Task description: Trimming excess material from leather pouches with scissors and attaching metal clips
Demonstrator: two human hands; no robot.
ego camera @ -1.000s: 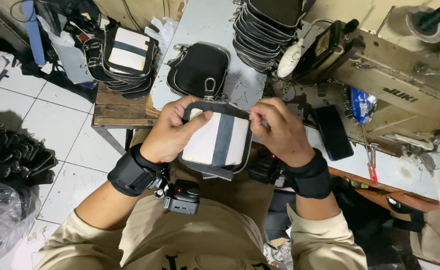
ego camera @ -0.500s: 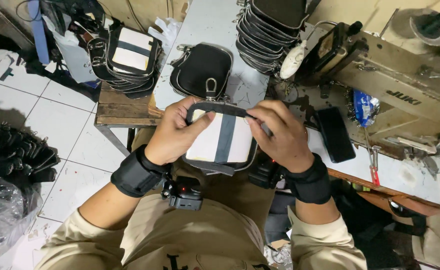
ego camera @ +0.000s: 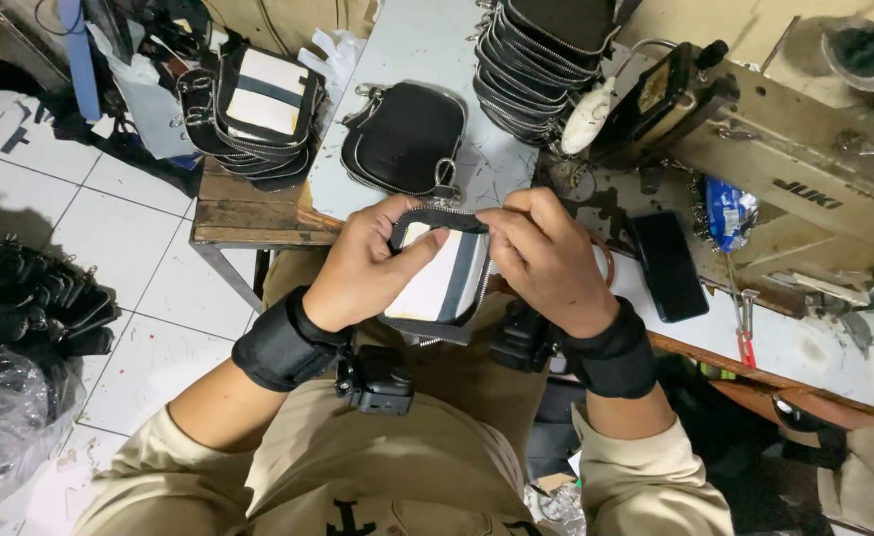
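- The left hand grips the left side of a small pouch with a cream panel, a dark stripe and a silver zip edge, fingers curled behind it and the thumb laid across the cream face
- The right hand pinches the top right corner of that pouch, fingertips closed on the black zip band at its upper rim
- The pouch is held between both hands, above the person's lap and just in front of the near edge of the pale grey worktable; its cream side faces the camera and its lower edge hangs free
- Both wrists wear wide black wrist bands, and a small black device sits under the left wrist
- On the table just beyond the hands lies a flat black zipped pouch with a metal clasp
- Further up the table stands a tall stack of black zipped pouches
- To the left, on a worn wooden stool, rests a pile of cream-and-black pouches
- To the right is a beige industrial sewing machine, with a black phone lying flat beside it and red-handled snips near the table edge
- At the far left on the white tiled floor lie a heap of black pieces and a clear plastic bag
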